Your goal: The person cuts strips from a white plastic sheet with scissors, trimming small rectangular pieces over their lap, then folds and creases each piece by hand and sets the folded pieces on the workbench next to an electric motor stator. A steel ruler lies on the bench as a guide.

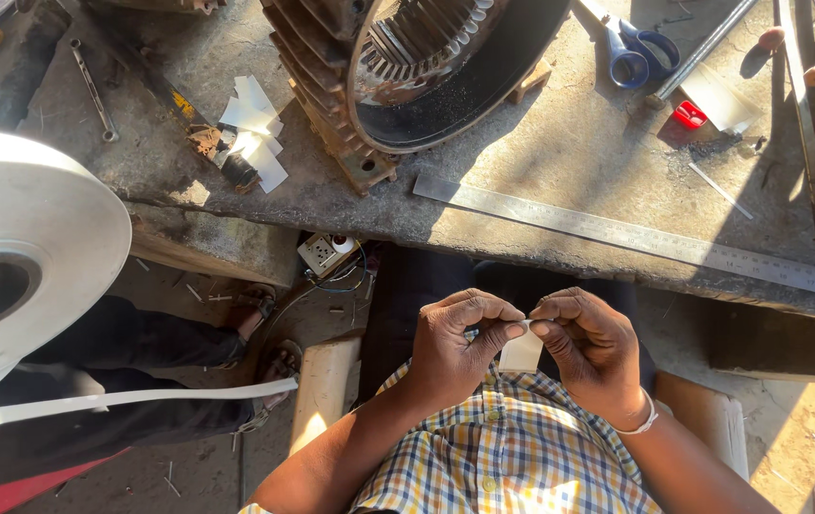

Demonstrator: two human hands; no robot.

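Both pinching one white paper slip (521,350) by its top edge, left hand (455,345) at 9 o'clock, right hand (590,350) at 3, long axis hanging toward 6.

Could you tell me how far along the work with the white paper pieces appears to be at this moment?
Done: several cut white paper pieces lie on the bench beside the motor housing. In hand: the left hand and right hand pinch one small white paper piece between them. Left: much white strip remains on the big roll, and I see no paper in the housing's slots, as far as they show.
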